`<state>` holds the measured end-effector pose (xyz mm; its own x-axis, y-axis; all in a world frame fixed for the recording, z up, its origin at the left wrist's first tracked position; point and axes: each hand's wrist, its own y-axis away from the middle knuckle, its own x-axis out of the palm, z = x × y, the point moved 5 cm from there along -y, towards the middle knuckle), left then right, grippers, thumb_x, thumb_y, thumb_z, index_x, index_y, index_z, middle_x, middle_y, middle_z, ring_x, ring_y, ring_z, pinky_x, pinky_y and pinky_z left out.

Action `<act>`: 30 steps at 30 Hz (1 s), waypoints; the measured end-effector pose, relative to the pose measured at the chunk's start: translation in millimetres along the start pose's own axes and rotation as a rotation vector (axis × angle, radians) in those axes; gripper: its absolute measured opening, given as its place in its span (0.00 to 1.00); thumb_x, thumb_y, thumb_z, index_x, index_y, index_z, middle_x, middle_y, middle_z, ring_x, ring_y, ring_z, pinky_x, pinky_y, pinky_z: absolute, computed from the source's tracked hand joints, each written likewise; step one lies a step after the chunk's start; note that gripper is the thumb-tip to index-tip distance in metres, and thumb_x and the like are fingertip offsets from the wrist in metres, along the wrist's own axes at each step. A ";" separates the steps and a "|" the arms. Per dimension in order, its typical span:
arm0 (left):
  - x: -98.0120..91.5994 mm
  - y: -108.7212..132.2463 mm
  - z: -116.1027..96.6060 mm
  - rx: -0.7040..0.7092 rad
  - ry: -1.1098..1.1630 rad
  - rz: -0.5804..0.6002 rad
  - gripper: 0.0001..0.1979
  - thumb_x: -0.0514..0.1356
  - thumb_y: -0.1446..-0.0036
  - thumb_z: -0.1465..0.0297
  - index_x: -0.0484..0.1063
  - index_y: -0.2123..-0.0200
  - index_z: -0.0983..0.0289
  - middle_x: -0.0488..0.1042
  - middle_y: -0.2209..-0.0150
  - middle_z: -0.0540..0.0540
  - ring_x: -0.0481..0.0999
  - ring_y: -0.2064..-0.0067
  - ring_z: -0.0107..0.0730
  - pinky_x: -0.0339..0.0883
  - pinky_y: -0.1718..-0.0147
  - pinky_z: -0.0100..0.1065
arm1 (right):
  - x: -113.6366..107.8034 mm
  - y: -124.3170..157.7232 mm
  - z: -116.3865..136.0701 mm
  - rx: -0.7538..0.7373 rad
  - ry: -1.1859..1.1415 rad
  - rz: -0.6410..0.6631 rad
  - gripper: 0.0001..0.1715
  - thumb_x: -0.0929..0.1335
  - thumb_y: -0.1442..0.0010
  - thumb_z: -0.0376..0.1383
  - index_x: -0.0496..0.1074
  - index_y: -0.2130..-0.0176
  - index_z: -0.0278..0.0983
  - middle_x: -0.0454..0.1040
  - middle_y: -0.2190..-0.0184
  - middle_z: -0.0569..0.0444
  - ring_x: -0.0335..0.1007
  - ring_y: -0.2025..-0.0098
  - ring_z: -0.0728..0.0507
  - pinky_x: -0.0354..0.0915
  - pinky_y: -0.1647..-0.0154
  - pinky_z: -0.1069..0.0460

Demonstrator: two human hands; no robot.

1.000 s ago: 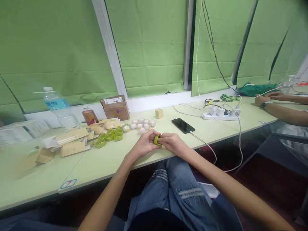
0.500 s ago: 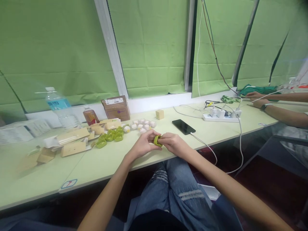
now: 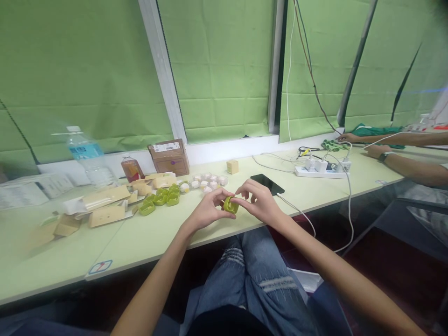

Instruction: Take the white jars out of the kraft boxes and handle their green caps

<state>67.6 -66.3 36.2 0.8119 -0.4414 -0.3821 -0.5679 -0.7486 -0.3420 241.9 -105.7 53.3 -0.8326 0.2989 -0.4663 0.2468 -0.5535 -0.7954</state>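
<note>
Over the front part of the table, my left hand (image 3: 210,210) is closed round a small yellow-green plastic holder (image 3: 230,204), a hollow piece with its opening turned toward me. My right hand (image 3: 258,203) pinches the right side of the holder; its thumb lies at the rim and the other fingers are bent above. Several similar green holders (image 3: 160,199) sit in a cluster left of my hands. Beyond my hands are several small round white pieces in clear packaging (image 3: 206,181). A black phone (image 3: 268,184) lies just behind my right hand, partly covered by it.
Torn cardboard packaging (image 3: 108,205) spreads over the left side, near a large water bottle (image 3: 87,158), a drink bottle (image 3: 132,169) and a brown box (image 3: 170,157). A small box (image 3: 232,166) stands behind. A power strip (image 3: 322,172) with cables is right; another person's hands (image 3: 374,148) work farther right.
My right hand has opened its fingers upward, with its thumb now at the holder's rim. The holder has turned to show more of its opening. One hand of the other person moved left.
</note>
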 end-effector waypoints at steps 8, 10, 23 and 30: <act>4.1 -0.8 -3.0 -0.013 0.113 0.040 0.33 0.78 0.58 0.68 0.73 0.48 0.64 0.79 0.55 0.58 0.78 0.55 0.39 0.70 0.52 0.40 | 13.8 2.5 -23.7 0.420 -0.377 0.109 0.14 0.73 0.41 0.43 0.79 0.64 0.33 0.80 0.67 0.50 0.73 0.79 0.49 0.68 0.79 0.54; 2.2 -1.4 -2.4 -0.052 0.132 0.016 0.32 0.76 0.53 0.64 0.73 0.46 0.63 0.79 0.52 0.60 0.77 0.56 0.38 0.70 0.53 0.40 | 9.4 2.6 -24.6 0.394 -0.336 0.050 0.13 0.72 0.39 0.42 0.79 0.67 0.33 0.79 0.72 0.52 0.73 0.79 0.49 0.69 0.78 0.54; -2.6 1.8 8.1 -0.188 0.216 0.065 0.20 0.69 0.44 0.55 0.76 0.62 0.68 0.72 0.72 0.51 0.67 0.70 0.26 0.60 0.67 0.31 | 11.1 1.6 -5.1 0.288 -0.191 0.050 0.11 0.67 0.36 0.39 0.75 0.68 0.35 0.75 0.76 0.53 0.71 0.78 0.48 0.65 0.78 0.55; 1.8 0.0 1.4 -0.134 0.216 0.052 0.23 0.70 0.46 0.53 0.75 0.64 0.68 0.69 0.75 0.49 0.64 0.73 0.25 0.57 0.70 0.30 | 24.1 4.7 -4.9 0.404 -0.544 0.147 0.13 0.66 0.34 0.44 0.71 0.59 0.36 0.73 0.76 0.58 0.70 0.80 0.50 0.64 0.81 0.57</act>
<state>68.9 -66.4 34.2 0.8000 -0.5661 -0.1988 -0.5988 -0.7744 -0.2045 225.5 -97.4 36.4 -0.9609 -0.1756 -0.2139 0.2603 -0.8359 -0.4833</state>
